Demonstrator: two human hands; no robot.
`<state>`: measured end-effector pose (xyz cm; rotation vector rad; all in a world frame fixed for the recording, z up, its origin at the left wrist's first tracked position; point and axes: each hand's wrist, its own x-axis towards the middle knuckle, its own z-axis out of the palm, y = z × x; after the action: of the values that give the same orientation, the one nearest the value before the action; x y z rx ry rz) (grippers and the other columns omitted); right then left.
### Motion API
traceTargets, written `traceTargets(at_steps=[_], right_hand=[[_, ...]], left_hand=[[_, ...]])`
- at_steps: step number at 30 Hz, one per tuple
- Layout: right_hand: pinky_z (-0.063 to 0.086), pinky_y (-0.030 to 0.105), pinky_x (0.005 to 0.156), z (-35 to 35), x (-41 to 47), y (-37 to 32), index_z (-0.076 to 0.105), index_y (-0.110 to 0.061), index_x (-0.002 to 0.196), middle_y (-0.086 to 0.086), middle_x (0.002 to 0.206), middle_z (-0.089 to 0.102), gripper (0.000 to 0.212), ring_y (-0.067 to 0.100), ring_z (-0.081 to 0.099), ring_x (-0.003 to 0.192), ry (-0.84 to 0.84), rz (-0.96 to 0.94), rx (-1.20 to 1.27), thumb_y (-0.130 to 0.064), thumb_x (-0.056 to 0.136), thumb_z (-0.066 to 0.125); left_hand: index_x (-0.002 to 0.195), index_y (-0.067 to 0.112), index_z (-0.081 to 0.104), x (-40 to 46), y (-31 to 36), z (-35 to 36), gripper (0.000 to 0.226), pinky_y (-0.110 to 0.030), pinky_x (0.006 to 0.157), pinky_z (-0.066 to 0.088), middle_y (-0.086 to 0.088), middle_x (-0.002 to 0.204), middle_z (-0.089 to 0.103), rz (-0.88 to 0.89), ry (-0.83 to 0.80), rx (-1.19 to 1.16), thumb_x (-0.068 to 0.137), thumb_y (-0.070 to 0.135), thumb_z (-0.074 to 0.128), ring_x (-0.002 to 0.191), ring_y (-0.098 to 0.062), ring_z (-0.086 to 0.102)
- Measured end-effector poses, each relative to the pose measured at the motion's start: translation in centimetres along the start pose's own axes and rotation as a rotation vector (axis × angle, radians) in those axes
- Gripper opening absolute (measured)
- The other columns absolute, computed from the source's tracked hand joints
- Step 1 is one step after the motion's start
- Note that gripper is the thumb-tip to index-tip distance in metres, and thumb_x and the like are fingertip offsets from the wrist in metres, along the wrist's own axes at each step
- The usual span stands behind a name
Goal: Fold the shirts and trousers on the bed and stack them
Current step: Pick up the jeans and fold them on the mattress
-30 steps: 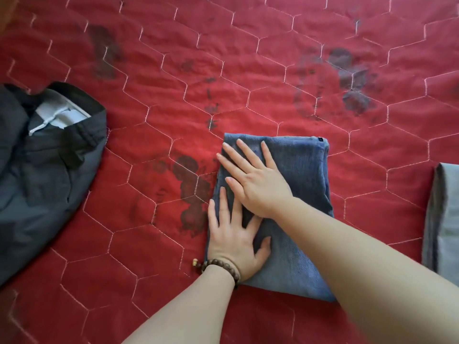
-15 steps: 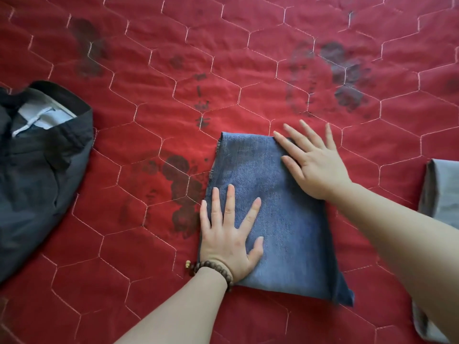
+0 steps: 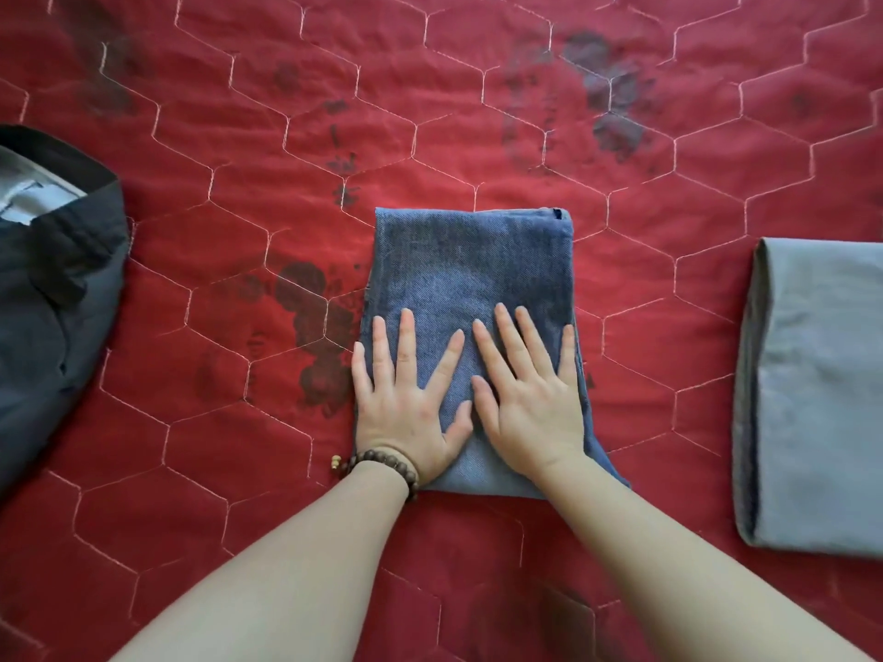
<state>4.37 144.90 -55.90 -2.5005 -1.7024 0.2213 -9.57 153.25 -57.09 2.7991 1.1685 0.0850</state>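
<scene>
Red quilted bedcover [image 3: 478, 136] with pale hexagon stitching and dark floral prints fills the frame. Folded blue denim trousers [image 3: 470, 265] lie at frame centre. Left hand [image 3: 406, 408] and right hand [image 3: 530, 403] rest side by side on the lower half of the denim, palms down, fingers straight and spread. Beaded bracelet [image 3: 382, 463] sits on the left wrist. Dark unfolded garment [image 3: 48, 317] lies at the left edge. Folded grey garment [image 3: 822, 398] lies at the right edge, apart from the denim.

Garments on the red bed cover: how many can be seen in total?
3. The folded blue jeans lie in the middle under both hands, the dark unfolded garment at the left edge, the folded grey garment at the right. Others may lie outside the view.
</scene>
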Motion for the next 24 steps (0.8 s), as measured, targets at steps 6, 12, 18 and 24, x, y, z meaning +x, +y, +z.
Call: traceTargets(at_steps=[6, 12, 18, 24], right_hand=[[0.015, 0.057, 0.117, 0.5, -3.0, 2.3, 0.027, -0.029, 0.149, 0.005, 0.159, 0.016, 0.054, 0.035, 0.018, 0.146, 0.003, 0.198, 0.099, -0.044, 0.097, 0.028], [0.022, 0.047, 0.116, -1.2, -2.2, 2.4, 0.034, -0.032, 0.147, 0.008, 0.161, 0.002, 0.056, 0.029, 0.018, 0.147, 0.062, 0.263, 0.367, -0.038, 0.095, 0.054], [0.04, 0.029, 0.095, -3.2, -2.1, 1.8, 0.026, -0.052, 0.144, -0.003, 0.146, 0.022, 0.071, 0.008, 0.041, 0.109, -0.071, 0.553, 0.649, -0.039, 0.087, 0.066], [0.034, 0.021, 0.083, -5.0, -6.2, 3.3, 0.011, -0.056, 0.145, -0.004, 0.115, 0.039, 0.082, 0.008, 0.049, 0.09, -0.35, 0.481, 0.64, -0.033, 0.089, 0.066]], left_hand=[[0.15, 0.038, 0.025, -0.1, -0.1, 0.4, 0.075, -0.063, 0.112, 0.013, -0.02, 0.16, 0.006, -0.003, 0.011, -0.01, 0.08, 0.058, 0.044, 0.146, -0.043, 0.004], [0.145, 0.043, 0.032, 0.0, -0.1, -1.8, 0.064, -0.06, 0.114, 0.01, -0.016, 0.16, 0.008, -0.15, -0.024, -0.187, 0.083, 0.055, 0.044, 0.148, -0.034, 0.006], [0.134, 0.041, 0.052, -1.7, -1.5, -3.6, 0.053, -0.042, 0.107, 0.034, -0.019, 0.139, 0.041, -0.41, 0.001, -0.471, 0.084, 0.037, 0.069, 0.121, -0.036, 0.041], [0.13, 0.046, 0.054, -3.7, -2.5, -5.5, 0.057, -0.024, 0.103, 0.039, 0.003, 0.131, 0.058, -0.429, -0.327, -0.825, 0.079, 0.032, 0.075, 0.116, -0.011, 0.056]])
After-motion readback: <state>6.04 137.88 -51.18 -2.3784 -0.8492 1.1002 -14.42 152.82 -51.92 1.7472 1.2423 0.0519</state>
